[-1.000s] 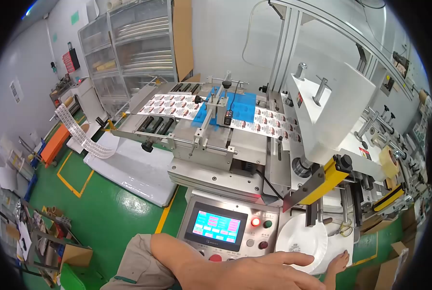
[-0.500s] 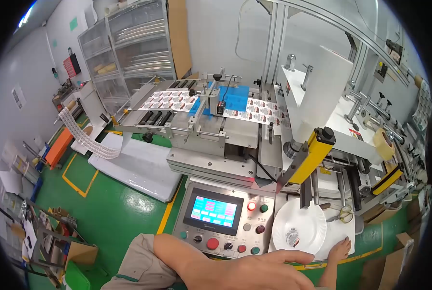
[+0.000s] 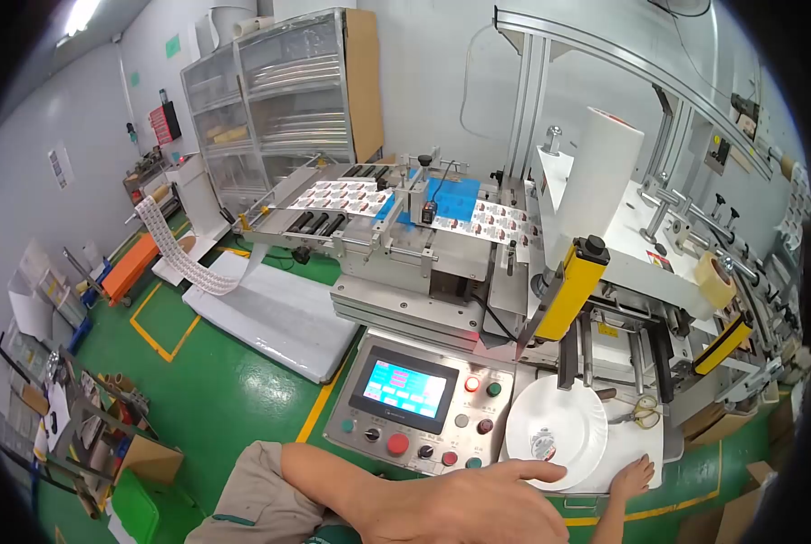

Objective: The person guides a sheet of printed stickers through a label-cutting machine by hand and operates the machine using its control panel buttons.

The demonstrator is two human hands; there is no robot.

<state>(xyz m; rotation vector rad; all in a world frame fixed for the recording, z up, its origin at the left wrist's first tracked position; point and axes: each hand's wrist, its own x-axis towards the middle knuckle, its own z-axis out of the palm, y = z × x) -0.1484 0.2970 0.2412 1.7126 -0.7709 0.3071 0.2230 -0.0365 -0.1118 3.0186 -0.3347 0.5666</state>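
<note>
My left hand (image 3: 464, 506) reaches across from the lower left, back of the hand up. One digit stretches out over the near rim of a white plate (image 3: 559, 412); contact is unclear, and its other fingers are partly cut off by the frame's bottom. A round printed label (image 3: 543, 445) shows on the plate. To the right, my right hand (image 3: 635, 476) rests, fingers spread and with nothing visible in them, at the edge of a white board (image 3: 648, 442). Scissors with yellowish handles (image 3: 645, 412) lie on the board beyond it.
A control panel with a lit touchscreen (image 3: 401, 392) and several buttons stands left of the plate. Behind it, a machine carries a printed label web (image 3: 505, 224). A yellow-cased bar (image 3: 568, 288) and a white roll (image 3: 600, 172) rise behind the plate. A wrapped flat slab (image 3: 274, 313) lies on the floor.
The camera view has shifted slightly, moving the background right and down. My left hand appears somewhat higher, with fewer fingers showing. My right hand stays at the board's edge.
</note>
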